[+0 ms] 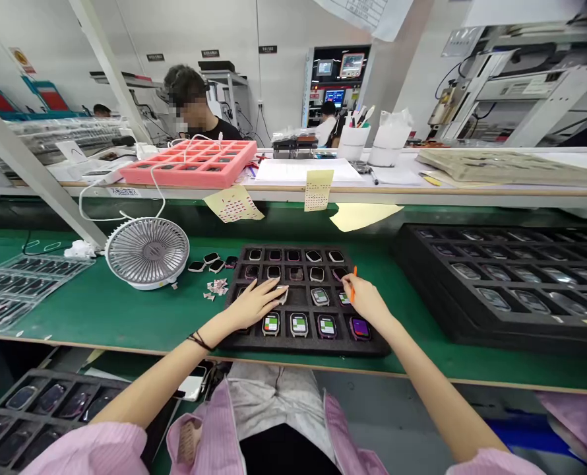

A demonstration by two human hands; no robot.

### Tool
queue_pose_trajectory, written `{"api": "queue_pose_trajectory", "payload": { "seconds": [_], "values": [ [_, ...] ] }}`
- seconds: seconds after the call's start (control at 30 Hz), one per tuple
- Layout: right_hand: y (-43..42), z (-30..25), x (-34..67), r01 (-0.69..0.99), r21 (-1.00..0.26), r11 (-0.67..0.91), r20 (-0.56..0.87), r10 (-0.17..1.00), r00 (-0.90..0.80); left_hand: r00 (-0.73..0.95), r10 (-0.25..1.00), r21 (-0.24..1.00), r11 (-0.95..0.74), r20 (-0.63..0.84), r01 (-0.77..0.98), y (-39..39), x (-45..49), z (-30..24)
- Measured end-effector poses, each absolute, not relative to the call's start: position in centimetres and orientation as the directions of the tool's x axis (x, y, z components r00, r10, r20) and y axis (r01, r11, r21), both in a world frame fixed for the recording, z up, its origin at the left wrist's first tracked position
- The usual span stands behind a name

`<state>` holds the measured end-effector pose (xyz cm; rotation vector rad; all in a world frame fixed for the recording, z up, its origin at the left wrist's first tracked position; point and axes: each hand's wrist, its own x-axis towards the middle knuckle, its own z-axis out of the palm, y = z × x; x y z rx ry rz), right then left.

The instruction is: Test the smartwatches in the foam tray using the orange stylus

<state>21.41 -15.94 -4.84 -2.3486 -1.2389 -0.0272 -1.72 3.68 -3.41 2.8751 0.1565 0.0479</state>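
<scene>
A black foam tray (pixel 303 344) with rows of square compartments lies on the green bench in front of me, filled with smartwatches. My left hand (pixel 254 305) rests palm down over its left part, fingers stretched out, fingertips at a pale-rimmed watch (pixel 283 297). Between the fingers of my right hand (pixel 367 303) is a thin orange stick-like tool (pixel 353 285), held upright over a watch at the tray's right edge. That watch is partly hidden by the hand. Along the near row, several watches, such as a silver one (pixel 299 324), have lit screens; the far rows are dark.
A grey round fan (pixel 148 252) stands at left, with several loose watches (pixel 216 265) and small paper bits (pixel 217 287) beside it. Larger black trays (pixel 434 310) occupy the right. A pink foam tray (pixel 189 161) sits on the raised shelf, where a person (pixel 219 128) works behind.
</scene>
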Motion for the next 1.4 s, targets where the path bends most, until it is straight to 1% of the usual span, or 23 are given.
{"api": "queue_pose_trajectory", "payload": {
  "seconds": [0.07,0.13,0.27,0.37,0.5,0.63,0.7,0.77,0.83,0.9,1.0,1.1,1.17,1.2,1.27,1.37,1.4],
  "values": [
    [-16.2,-4.9,21.9,0.772,-0.465,-0.434,0.238,0.778,0.581,0.994,0.113,0.249,-0.963,0.004,0.108,3.7,-0.8,-3.4],
    [-16.5,-5.0,22.2,0.756,-0.526,-0.39,0.239,0.785,0.571,0.996,0.086,0.238,-0.968,0.015,0.08,3.7,-0.1,-3.4],
    [-17.0,-4.8,22.8,0.722,-0.624,-0.298,0.233,0.811,0.536,0.995,0.028,0.179,-0.984,0.095,0.011,3.3,0.0,-3.2],
    [-17.1,-4.8,23.1,0.692,-0.683,-0.234,0.216,0.84,0.498,0.985,0.055,0.151,-0.988,0.166,0.029,3.2,-0.9,-3.1],
    [-17.2,-5.2,23.5,0.636,-0.749,-0.184,0.177,0.87,0.461,0.974,0.113,0.189,-0.979,0.198,0.075,3.3,-1.4,-3.3],
    [-17.5,-5.2,23.3,0.557,-0.822,-0.115,0.148,0.902,0.405,0.978,0.088,0.168,-0.984,0.19,0.056,3.0,-0.4,-3.3],
    [-17.7,-4.9,23.0,0.552,-0.828,-0.1,0.146,0.912,0.384,0.979,0.087,0.157,-0.986,0.187,0.058,2.9,0.2,-3.0],
    [-17.9,-4.6,22.6,0.594,-0.798,-0.105,0.155,0.916,0.371,0.978,0.084,0.154,-0.987,0.19,0.055,2.9,0.5,-2.6],
    [-17.9,-4.4,22.4,0.625,-0.773,-0.107,0.171,0.914,0.368,0.974,0.088,0.166,-0.985,0.208,0.054,3.3,0.3,-2.2],
    [-18.0,-4.5,22.4,0.6,-0.793,-0.105,0.179,0.902,0.393,0.965,0.117,0.193,-0.979,0.234,0.072,4.1,-0.6,-1.8],
    [-17.9,-5.0,22.7,0.449,-0.889,-0.087,0.147,0.875,0.461,0.966,0.142,0.221,-0.971,0.217,0.093,5.3,-2.4,-2.2],
    [-17.6,-5.2,23.0,0.248,-0.966,-0.073,0.071,0.847,0.526,0.993,0.092,0.215,-0.974,0.078,0.073,6.2,-4.0,-3.3],
    [-17.3,-4.9,22.8,0.131,-0.989,-0.074,0.01,0.838,0.546,0.997,0.077,0.218,-0.973,-0.013,0.078,6.3,-4.5,-3.6],
    [-17.1,-4.7,22.7,0.081,-0.994,-0.073,-0.017,0.837,0.547,0.996,0.077,0.219,-0.972,-0.035,0.083,6.3,-4.4,-3.5],
    [-16.6,-4.1,22.4,-0.001,-0.998,-0.06,-0.051,0.84,0.54,0.996,0.084,0.222,-0.971,-0.017,0.085,5.8,-3.6,-2.8],
    [-15.7,-3.5,22.1,-0.119,-0.992,-0.031,-0.088,0.857,0.508,0.992,0.082,0.223,-0.973,0.096,0.059,3.9,-0.8,-1.2],
    [-15.4,-3.3,22.0,-0.168,-0.985,-0.022,-0.103,0.863,0.494,0.991,0.068,0.225,-0.974,0.113,0.041,3.1,0.4,-0.8]
  ]
}}
